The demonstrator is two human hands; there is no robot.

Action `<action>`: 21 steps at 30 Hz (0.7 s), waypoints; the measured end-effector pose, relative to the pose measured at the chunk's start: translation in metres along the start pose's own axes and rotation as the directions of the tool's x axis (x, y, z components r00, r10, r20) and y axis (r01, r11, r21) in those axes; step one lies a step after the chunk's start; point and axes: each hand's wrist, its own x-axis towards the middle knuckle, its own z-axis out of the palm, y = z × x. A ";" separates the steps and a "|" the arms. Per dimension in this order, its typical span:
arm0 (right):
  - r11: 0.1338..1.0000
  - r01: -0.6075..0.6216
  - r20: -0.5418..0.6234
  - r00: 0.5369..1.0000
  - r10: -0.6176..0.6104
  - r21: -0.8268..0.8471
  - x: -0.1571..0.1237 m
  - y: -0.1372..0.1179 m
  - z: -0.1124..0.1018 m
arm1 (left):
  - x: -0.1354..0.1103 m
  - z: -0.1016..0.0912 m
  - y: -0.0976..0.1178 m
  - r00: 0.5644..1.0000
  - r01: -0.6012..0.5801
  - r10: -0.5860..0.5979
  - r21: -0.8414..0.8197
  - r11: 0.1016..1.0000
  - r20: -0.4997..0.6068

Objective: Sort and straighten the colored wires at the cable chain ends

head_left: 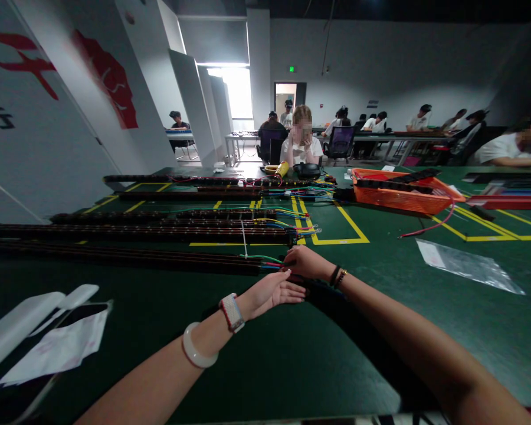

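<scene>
A long black-sleeved wire bundle lies across the table's left half, with loose coloured wires coming out of its right end. My right hand is closed at those wire ends, its fingertips pinched; the exact wires in them are partly hidden. Palm turned up, my left hand lies just below with fingers stretched out, its thumb close to the wires. A white cable tie stands up from the bundles. Behind it, more black wire bundles run parallel, their bare coloured ends pointing right.
Farther right sits an orange basket holding black pieces, with a red wire hanging out. A clear plastic bag lies on the green table. White papers are at the left. A person sits opposite; others work behind.
</scene>
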 end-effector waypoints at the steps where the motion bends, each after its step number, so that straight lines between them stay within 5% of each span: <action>1: 0.997 0.007 -0.036 0.999 -0.010 -0.083 -0.002 -0.005 -0.001 | 0.001 0.000 0.000 1.000 -0.010 0.009 -0.075 0.997 -0.010; 6: 0.915 0.004 -0.077 0.996 -0.039 -0.404 -0.009 -0.027 -0.003 | 0.005 -0.001 -0.005 0.988 -0.118 0.087 -0.267 0.957 -0.125; 11: 0.765 0.102 -0.007 0.990 -0.138 -0.636 -0.012 -0.040 -0.001 | 0.012 0.005 -0.012 0.913 -0.329 0.229 -0.277 0.903 -0.338; 16: 0.720 0.140 0.028 0.986 -0.165 -0.679 -0.018 -0.046 0.013 | 0.018 0.007 -0.014 0.888 -0.355 0.225 -0.287 0.890 -0.401; 21: 0.798 0.033 -0.060 0.994 -0.086 -0.602 -0.028 -0.053 0.006 | 0.018 0.003 -0.013 0.899 -0.342 0.210 -0.318 0.884 -0.383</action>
